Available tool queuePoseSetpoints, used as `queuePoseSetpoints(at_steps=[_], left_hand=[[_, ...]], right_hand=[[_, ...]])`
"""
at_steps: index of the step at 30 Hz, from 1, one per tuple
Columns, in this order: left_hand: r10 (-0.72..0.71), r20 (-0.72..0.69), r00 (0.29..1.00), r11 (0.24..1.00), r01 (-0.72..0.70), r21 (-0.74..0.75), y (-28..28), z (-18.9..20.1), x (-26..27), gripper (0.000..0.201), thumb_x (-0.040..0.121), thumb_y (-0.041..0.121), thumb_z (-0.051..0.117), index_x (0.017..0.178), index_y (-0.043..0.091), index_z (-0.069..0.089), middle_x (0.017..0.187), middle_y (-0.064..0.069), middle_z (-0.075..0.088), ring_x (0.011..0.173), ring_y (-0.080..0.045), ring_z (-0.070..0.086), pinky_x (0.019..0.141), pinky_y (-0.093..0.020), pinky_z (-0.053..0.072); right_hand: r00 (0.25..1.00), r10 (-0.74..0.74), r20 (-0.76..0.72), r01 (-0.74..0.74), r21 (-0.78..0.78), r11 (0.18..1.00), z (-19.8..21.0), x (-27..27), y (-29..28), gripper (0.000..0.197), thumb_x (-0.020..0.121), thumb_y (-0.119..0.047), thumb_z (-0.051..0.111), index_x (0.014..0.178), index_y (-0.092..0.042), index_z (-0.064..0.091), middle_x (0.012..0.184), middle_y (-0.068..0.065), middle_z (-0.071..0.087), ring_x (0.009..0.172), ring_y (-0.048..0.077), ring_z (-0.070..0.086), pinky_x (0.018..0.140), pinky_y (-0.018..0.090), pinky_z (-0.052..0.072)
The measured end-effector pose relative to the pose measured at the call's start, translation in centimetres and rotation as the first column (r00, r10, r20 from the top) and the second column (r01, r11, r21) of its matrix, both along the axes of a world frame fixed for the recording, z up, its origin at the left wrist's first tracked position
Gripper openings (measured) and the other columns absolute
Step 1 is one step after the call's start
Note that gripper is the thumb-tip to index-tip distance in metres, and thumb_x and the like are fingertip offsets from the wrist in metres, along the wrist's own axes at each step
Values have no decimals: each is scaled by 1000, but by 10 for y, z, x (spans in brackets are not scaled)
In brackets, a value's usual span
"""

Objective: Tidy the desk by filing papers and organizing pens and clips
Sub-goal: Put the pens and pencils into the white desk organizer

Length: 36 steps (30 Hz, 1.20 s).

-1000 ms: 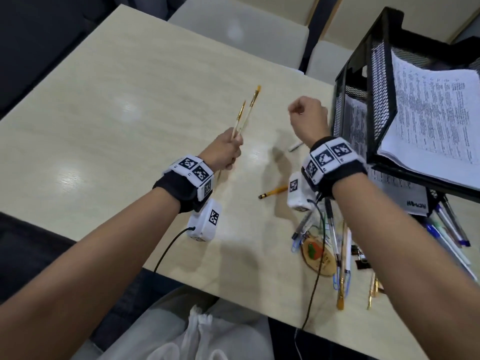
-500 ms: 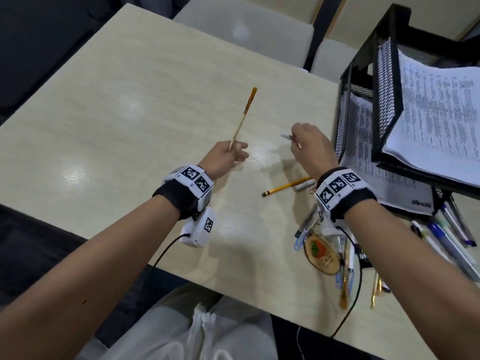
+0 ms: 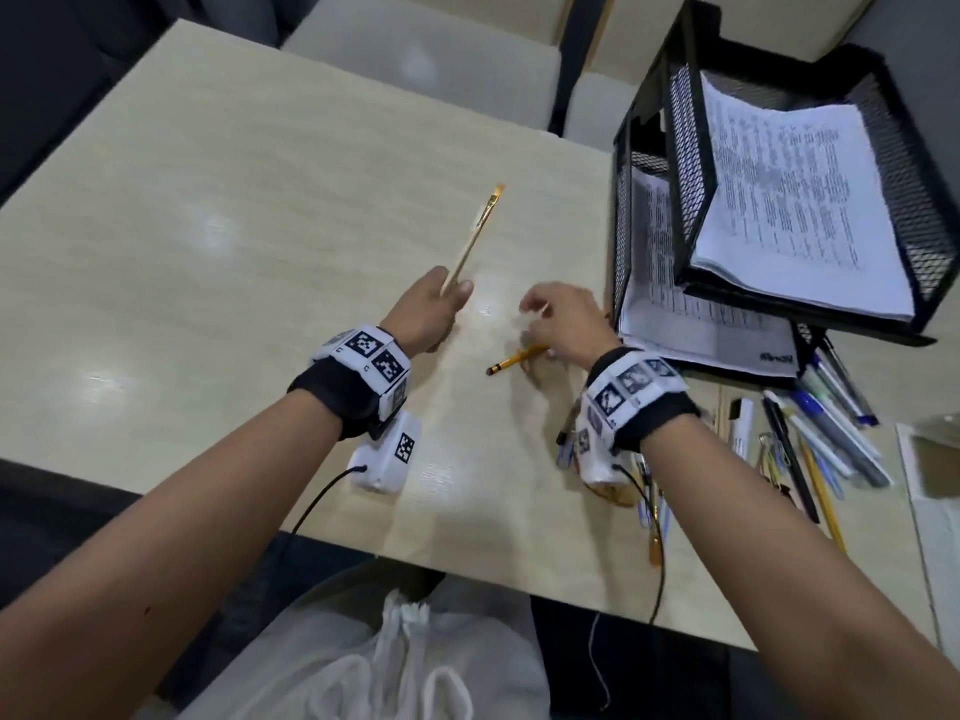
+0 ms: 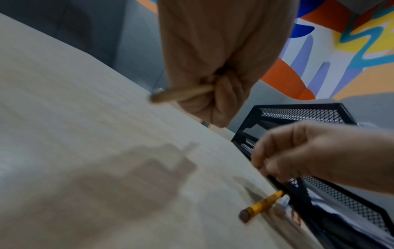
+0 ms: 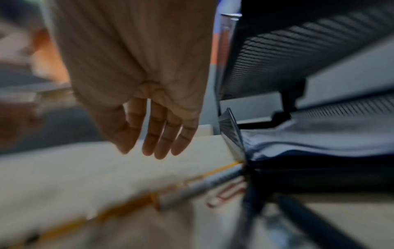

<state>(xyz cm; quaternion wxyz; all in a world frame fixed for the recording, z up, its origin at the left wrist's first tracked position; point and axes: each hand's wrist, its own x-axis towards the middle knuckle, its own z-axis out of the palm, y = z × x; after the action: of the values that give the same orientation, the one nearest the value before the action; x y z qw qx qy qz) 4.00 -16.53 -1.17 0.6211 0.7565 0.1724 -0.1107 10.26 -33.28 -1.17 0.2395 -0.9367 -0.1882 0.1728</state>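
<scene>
Left hand [image 3: 431,314] fisted round paintbrush [image 3: 475,236]; right hand [image 3: 566,319] loose-fingered above yellow pencil [image 3: 514,360]. Risk: fingers nudge pencil, rolling under tray [image 3: 644,163].

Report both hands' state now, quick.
Left hand: closed, gripping a thin wooden paintbrush.
Right hand: open, fingers straight, holding nothing, above the yellow pencil.

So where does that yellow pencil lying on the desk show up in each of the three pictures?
Head: yellow pencil at centre, partly under the right hand.
Left wrist: lower right, beside the black mesh tray.
Right wrist: a blurred yellow streak along the bottom.
Shared landmark: the tray.
</scene>
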Motion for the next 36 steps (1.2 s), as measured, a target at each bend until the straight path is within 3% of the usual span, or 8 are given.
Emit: queuePoseSetpoints(at_steps=[4,9,13,18,24,28,32,36], left_hand=[[114,-78,990,992,-109,65,11,-8,-12,47,95,42,44,58,16,31,52,-4,31,44,-16,29,45,-22,23],[116,-180,977,987,-135,-92,10,-18,-21,49,97,44,39,57,16,31,33,9,30,25,-5,26,36,-12,23],[96,-219,971,936,-162,-311,3,-13,-20,43,100,39,31,76,10,53,51,0,44,27,-2,35,32,-10,27],[-48,-256,966,805,-114,-582,-8,-7,-7,48,101,39,25,91,7,59,72,-2,70,62,-8,67,61,-22,55],[55,-247,967,830,-182,-527,-11,2,2,35,103,24,29,70,16,40,46,4,63,38,-6,58,51,-20,54],[94,-136,986,916,-139,-377,-7,-2,0,31,102,27,30,72,18,34,55,1,33,28,-3,29,33,-10,27],[65,-78,995,956,-84,-280,-10,-1,-8,33,102,33,29,74,18,35,57,1,25,32,-4,25,34,-10,21],[57,2,998,982,-56,-182,-20,1,-21,35,100,37,32,70,19,32,55,1,31,34,-4,28,37,-12,27]], right_hand=[[899,423,109,-346,-413,842,-26,-22,-4,21,89,-8,48,106,-11,60,116,10,52,112,31,44,89,40,36],[792,442,421,-391,-206,897,-34,-31,2,18,67,-1,57,81,-11,53,75,11,62,75,30,56,59,32,39],[667,390,635,-454,-68,888,-17,-39,10,43,56,9,60,82,-16,39,68,8,60,65,21,47,59,27,29],[574,461,677,-606,-27,795,-12,-69,7,13,74,6,64,76,-6,66,85,11,72,70,26,67,61,34,56],[738,371,563,-432,-28,902,-22,-78,-22,31,82,-14,39,89,-1,67,103,21,70,91,31,70,78,43,59],[882,178,437,-158,-83,984,-24,-43,-41,49,75,-14,26,95,6,65,103,25,66,89,40,63,78,45,54],[957,221,188,-134,-388,912,-27,-19,-41,26,89,-6,43,109,-2,59,118,16,58,110,32,49,87,40,39],[846,356,397,-265,-266,927,-23,-32,-25,17,73,-8,68,87,-5,59,85,14,64,79,33,62,60,36,45]])
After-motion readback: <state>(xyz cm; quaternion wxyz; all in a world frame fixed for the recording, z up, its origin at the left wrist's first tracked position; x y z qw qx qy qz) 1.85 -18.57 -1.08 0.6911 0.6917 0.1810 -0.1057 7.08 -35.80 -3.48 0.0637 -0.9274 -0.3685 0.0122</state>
